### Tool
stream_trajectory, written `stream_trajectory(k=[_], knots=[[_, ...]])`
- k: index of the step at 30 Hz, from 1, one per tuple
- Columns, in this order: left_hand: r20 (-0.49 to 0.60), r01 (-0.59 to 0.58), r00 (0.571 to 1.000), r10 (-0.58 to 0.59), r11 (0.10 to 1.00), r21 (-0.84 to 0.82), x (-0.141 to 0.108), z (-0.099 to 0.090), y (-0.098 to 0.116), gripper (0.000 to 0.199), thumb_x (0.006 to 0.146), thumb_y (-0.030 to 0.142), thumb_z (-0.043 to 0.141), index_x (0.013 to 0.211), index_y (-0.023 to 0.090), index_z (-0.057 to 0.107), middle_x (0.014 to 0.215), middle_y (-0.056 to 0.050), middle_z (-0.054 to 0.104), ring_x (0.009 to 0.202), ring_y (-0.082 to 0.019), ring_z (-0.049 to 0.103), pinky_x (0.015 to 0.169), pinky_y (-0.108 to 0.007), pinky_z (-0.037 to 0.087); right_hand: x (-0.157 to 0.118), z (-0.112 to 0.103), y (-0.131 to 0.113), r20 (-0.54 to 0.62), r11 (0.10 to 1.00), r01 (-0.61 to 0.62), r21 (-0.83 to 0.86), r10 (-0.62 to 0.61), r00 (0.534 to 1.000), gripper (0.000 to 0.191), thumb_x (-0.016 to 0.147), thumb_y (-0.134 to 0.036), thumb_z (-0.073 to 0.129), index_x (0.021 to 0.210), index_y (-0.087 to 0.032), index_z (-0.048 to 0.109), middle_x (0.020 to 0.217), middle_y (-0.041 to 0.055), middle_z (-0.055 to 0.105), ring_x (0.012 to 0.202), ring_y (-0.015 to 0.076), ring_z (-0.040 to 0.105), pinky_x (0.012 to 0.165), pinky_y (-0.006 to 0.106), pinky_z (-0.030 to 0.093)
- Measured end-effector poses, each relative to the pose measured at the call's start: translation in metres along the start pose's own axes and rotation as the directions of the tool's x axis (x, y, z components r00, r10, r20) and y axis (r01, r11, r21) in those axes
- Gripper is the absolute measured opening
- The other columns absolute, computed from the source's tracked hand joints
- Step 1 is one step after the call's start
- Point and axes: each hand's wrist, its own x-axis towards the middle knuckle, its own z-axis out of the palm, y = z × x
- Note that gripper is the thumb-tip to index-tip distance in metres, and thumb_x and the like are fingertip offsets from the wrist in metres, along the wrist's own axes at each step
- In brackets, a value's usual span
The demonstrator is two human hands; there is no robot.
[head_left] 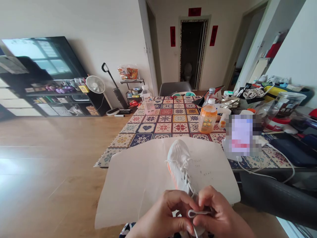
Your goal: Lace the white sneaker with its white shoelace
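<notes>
A white sneaker (179,165) with an orange inner patch rests toe-away on a large sheet of white paper (131,188), which has handwritten marks on its right side. My left hand (163,216) and my right hand (218,215) meet at the near end of the shoe. Between the fingers of both hands, a loop of white shoelace (198,213) is pinched. The shoe's heel and lower part are hidden behind my hands.
Past the paper lies a table with a patterned tile-print cover (170,120), holding an orange-labelled juice bottle (207,116) and clear bottles. Many containers crowd its right side. A white cable (272,165) hangs off the edge. Wooden floor spreads left.
</notes>
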Motion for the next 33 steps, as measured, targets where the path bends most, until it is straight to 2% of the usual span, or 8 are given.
stream_trajectory(k=[3, 7, 12, 15, 19, 26, 30, 33], knots=[[-0.024, -0.061, 0.998, 0.061, 0.998, 0.001, 0.002, -0.001, -0.003, 0.048, 0.064, 0.063, 0.085, 0.074, 0.016, 0.076, 0.069, -0.002, 0.064, 0.065, -0.014, 0.056, 0.064, -0.024, 0.044, 0.003, 0.004, 0.0, -0.015, 0.998, 0.002, -0.06, -0.003, 1.0, 0.045, 0.082, -0.061, 0.076, 0.087, -0.023, 0.054, 0.08, -0.0027, 0.053, 0.068, 0.014, 0.048, 0.06, 0.024, 0.04], [-0.107, -0.214, 0.972, 0.209, 0.976, -0.032, 0.006, -0.001, -0.008, 0.042, 0.074, 0.054, 0.083, 0.062, 0.016, 0.072, 0.064, -0.001, 0.058, 0.063, -0.013, 0.054, 0.062, -0.024, 0.041, 0.007, 0.008, -0.003, -0.074, 0.996, 0.056, 0.071, -0.051, 0.996, 0.043, 0.085, -0.061, 0.074, 0.091, -0.024, 0.052, 0.077, -0.0034, 0.055, 0.066, 0.0138, 0.049, 0.06, 0.024, 0.042], [-0.416, -0.447, 0.811, 0.412, 0.895, 0.014, 0.008, -0.005, -0.016, 0.029, 0.08, 0.036, 0.085, 0.063, 0.019, 0.069, 0.058, 0.002, 0.056, 0.059, -0.011, 0.05, 0.058, -0.02, 0.043, 0.013, 0.004, -0.008, -0.099, 0.962, 0.267, -0.055, -0.271, 0.958, 0.023, 0.101, -0.047, 0.058, 0.095, -0.025, 0.061, 0.079, -0.0006, 0.058, 0.069, 0.0157, 0.053, 0.063, 0.025, 0.043], [-0.468, -0.448, 0.777, 0.422, 0.892, 0.06, 0.005, -0.006, -0.023, 0.024, 0.081, 0.032, 0.085, 0.067, 0.019, 0.069, 0.061, 0.002, 0.06, 0.057, -0.01, 0.05, 0.053, -0.018, 0.043, 0.019, 0.002, -0.019, 0.013, 0.921, 0.356, -0.157, -0.358, 0.934, 0.018, 0.104, -0.041, 0.055, 0.104, -0.027, 0.067, 0.082, 0.0007, 0.062, 0.071, 0.0163, 0.056, 0.065, 0.026, 0.044], [-0.523, -0.418, 0.763, 0.38, 0.907, 0.05, 0.001, -0.003, -0.036, 0.021, 0.079, 0.032, 0.085, 0.083, 0.02, 0.068, 0.067, 0.002, 0.063, 0.053, -0.008, 0.051, 0.047, -0.015, 0.041, 0.026, 0.004, -0.032, 0.062, 0.897, 0.413, -0.159, -0.409, 0.911, 0.029, 0.099, -0.053, 0.061, 0.111, -0.029, 0.069, 0.087, 0.002, 0.068, 0.071, 0.0157, 0.061, 0.063, 0.024, 0.047], [-0.432, -0.511, 0.759, 0.488, 0.857, 0.071, 0.002, 0.005, -0.04, 0.028, 0.087, 0.023, 0.079, 0.108, 0.028, 0.062, 0.072, 0.004, 0.061, 0.059, -0.008, 0.055, 0.053, -0.013, 0.043, 0.019, 0.004, -0.017, -0.053, 0.906, 0.356, -0.228, -0.377, 0.925, 0.03, 0.096, -0.053, 0.063, 0.097, -0.023, 0.067, 0.082, 0.0024, 0.067, 0.067, 0.0162, 0.062, 0.061, 0.024, 0.05], [-0.315, -0.532, 0.813, 0.49, 0.845, -0.059, 0.006, 0.01, -0.039, 0.019, 0.091, 0.028, 0.075, 0.104, 0.026, 0.062, 0.075, 0.003, 0.056, 0.057, -0.007, 0.049, 0.051, -0.014, 0.038, 0.022, 0.007, -0.025, 0.044, 0.917, 0.365, -0.158, -0.363, 0.931, 0.024, 0.096, -0.049, 0.066, 0.1, -0.025, 0.068, 0.091, 0.003, 0.074, 0.081, 0.0185, 0.069, 0.072, 0.026, 0.054], [-0.264, -0.565, 0.806, 0.53, 0.821, -0.076, 0.011, 0.01, -0.043, 0.014, 0.093, 0.031, 0.071, 0.103, 0.026, 0.062, 0.076, 0.003, 0.053, 0.055, -0.007, 0.046, 0.048, -0.015, 0.035, 0.027, 0.008, -0.031, 0.055, 0.906, 0.421, -0.047, -0.418, 0.907, 0.02, 0.098, -0.047, 0.065, 0.098, -0.027, 0.07, 0.09, 0.0009, 0.075, 0.083, 0.017, 0.071, 0.076, 0.024, 0.054]])
